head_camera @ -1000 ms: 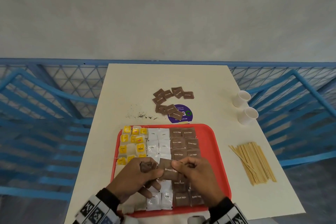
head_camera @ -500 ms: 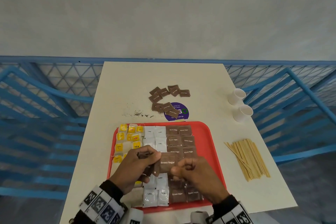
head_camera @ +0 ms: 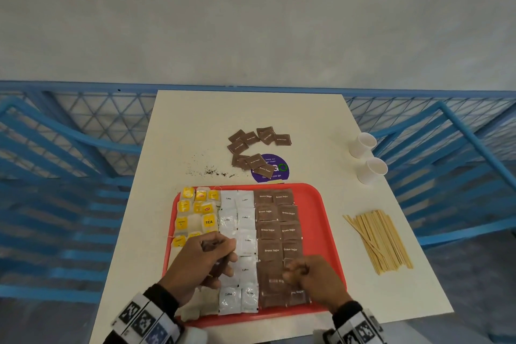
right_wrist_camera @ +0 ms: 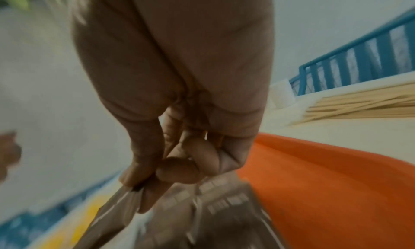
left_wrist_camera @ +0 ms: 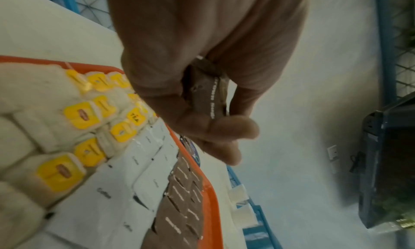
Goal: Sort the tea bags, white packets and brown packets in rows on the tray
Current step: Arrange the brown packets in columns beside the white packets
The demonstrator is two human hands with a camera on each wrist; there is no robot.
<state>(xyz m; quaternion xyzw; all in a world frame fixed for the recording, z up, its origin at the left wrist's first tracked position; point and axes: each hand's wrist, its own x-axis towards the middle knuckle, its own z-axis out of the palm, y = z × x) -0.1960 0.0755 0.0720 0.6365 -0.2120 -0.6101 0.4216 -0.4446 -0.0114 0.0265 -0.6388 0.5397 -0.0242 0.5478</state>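
A red tray (head_camera: pixel 326 232) carries tea bags (head_camera: pixel 195 212) with yellow tags on its left, white packets (head_camera: pixel 237 220) down the middle and brown packets (head_camera: pixel 276 220) to their right. My left hand (head_camera: pixel 220 248) hovers over the white rows and grips a small stack of brown packets (left_wrist_camera: pixel 206 96). My right hand (head_camera: pixel 296 271) pinches one brown packet (right_wrist_camera: pixel 112 213) by its corner, low over the near end of the brown rows. More loose brown packets (head_camera: pixel 254 148) lie on the table beyond the tray.
Two white paper cups (head_camera: pixel 363 144) (head_camera: pixel 374 170) stand at the right edge of the table. A bundle of wooden stirrers (head_camera: pixel 382 240) lies right of the tray. Spilled tea crumbs (head_camera: pixel 212 172) and a purple sticker (head_camera: pixel 275 170) sit behind it. Blue railings surround the table.
Both hands held a brown packet together above the tray's middle. Now my right hand has carried it right and down to the brown rows, while my left hand keeps its stack.
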